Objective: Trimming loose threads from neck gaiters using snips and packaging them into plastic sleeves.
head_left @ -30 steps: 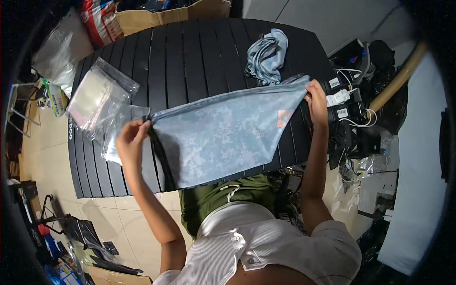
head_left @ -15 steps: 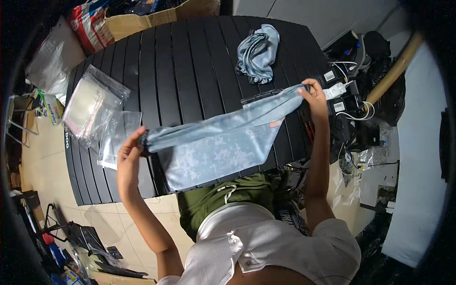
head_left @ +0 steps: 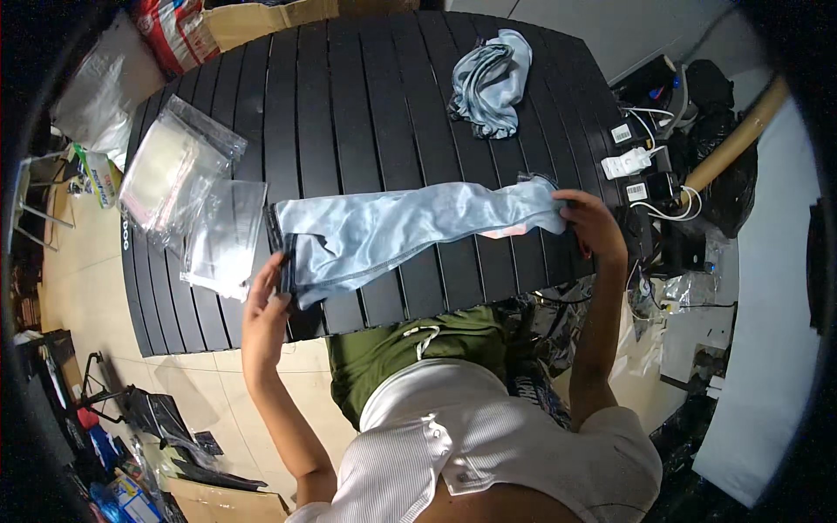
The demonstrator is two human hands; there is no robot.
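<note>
A pale blue, tapered arm sleeve (head_left: pixel 392 222) with dark hems lies stretched across the black slatted table (head_left: pixel 349 122), its surface rippled. At its wider end my left hand (head_left: pixel 266 318) is closed, thumb and fingers pinching the dark hem. My right hand (head_left: pixel 597 227) grips the narrower end, fingertips at the cuff. A pinkish patch (head_left: pixel 504 232) shows along the sleeve's near edge. Farther off, a crumpled heap of similar blue fabric (head_left: pixel 490 83) rests apart from both hands.
Clear plastic bags (head_left: pixel 222 235) lie at the table's left. Power adapters and a white plug (head_left: pixel 626 163) with cables stand beside its right edge, near a long cardboard tube (head_left: pixel 741 135). An open cardboard box (head_left: pixel 270 22) sits beyond the far edge.
The sleeve, earlier pulled into a narrow band above a camouflage-patterned piece, now lies spread wider on the table. That pattern no longer shows. My right hand has come nearer to me.
</note>
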